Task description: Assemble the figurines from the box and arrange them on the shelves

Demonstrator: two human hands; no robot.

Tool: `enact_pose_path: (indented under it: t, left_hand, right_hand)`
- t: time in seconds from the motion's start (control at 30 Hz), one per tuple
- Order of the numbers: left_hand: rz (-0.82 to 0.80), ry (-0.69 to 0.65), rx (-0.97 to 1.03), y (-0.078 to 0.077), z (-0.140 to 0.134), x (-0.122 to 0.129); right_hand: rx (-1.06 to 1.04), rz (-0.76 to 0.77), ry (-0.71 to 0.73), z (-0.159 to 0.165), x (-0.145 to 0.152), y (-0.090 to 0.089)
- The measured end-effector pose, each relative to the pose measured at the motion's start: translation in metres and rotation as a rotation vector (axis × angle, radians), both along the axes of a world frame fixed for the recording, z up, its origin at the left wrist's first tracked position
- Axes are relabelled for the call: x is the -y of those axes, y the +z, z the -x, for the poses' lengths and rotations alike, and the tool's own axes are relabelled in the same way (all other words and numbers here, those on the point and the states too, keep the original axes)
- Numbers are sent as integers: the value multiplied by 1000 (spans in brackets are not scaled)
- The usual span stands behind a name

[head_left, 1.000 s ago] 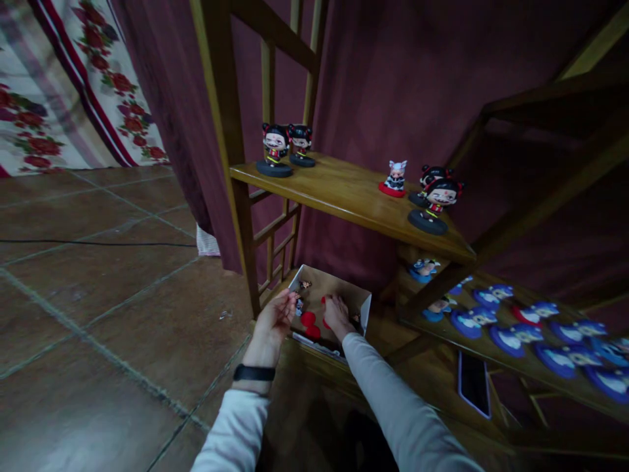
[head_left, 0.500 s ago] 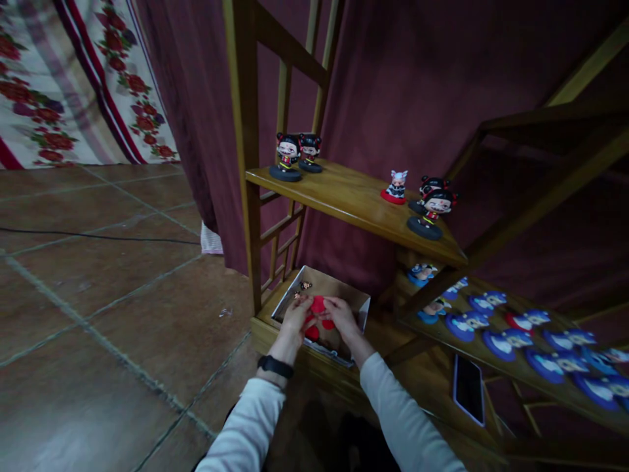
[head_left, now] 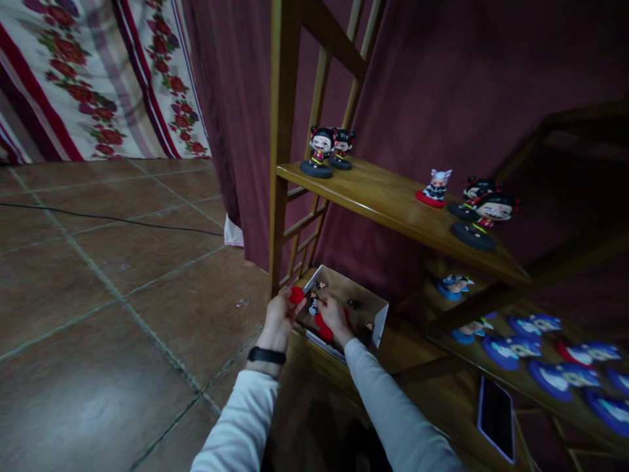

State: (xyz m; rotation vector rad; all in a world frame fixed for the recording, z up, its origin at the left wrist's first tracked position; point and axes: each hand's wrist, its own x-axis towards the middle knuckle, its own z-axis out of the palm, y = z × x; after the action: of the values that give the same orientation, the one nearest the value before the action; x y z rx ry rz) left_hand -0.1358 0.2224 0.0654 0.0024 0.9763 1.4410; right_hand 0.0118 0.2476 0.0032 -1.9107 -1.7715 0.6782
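Observation:
My left hand (head_left: 279, 318), with a dark band on its wrist, holds a red round base (head_left: 296, 295) just off the left edge of the open cardboard box (head_left: 376, 298). Inside that box, my right hand (head_left: 334, 316) has its fingers pinched on a small white-and-blue figurine (head_left: 313, 307); the fingertips are partly hidden. Under and beside the right hand lie more red bases (head_left: 324, 330). Small dark-haired figurines (head_left: 322, 285) rest along the box's far side, with another small figurine (head_left: 369, 325) at its right.
Above the box, a wooden shelf (head_left: 393, 208) carries black-haired figurines (head_left: 322, 145) and a white-haired figurine on a red base (head_left: 436, 187). Several blue-based figurines (head_left: 514, 349) stand on a lower shelf at right, near a phone (head_left: 495, 419). A cable (head_left: 113, 218) crosses the tiled floor.
My hands, together over the red pieces before, have come apart. The left has drawn left with a red base, while the right has gone down to a figurine. The view has shifted left.

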Motion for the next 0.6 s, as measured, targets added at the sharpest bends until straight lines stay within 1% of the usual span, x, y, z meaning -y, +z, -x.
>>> enact_pose_path:
  t: [0.1, 0.17, 0.33, 0.47, 0.6]
  left_hand:
    - [-1, -15, 16, -2, 0, -1]
    - [-9, -25, 24, -1, -1, -2]
    - [-21, -67, 59, 3, -2, -1]
    - [-7, -127, 94, 3, -6, 2]
    - [-1, -148, 105, 1, -8, 2]
  right_hand:
    - [161, 51, -47, 19, -1, 0]
    - [187, 44, -63, 26, 0, -2]
    - [61, 21, 62, 21, 4, -1]
    - [37, -19, 79, 9, 11, 1]
    - [4, 26, 147, 6, 14, -3]
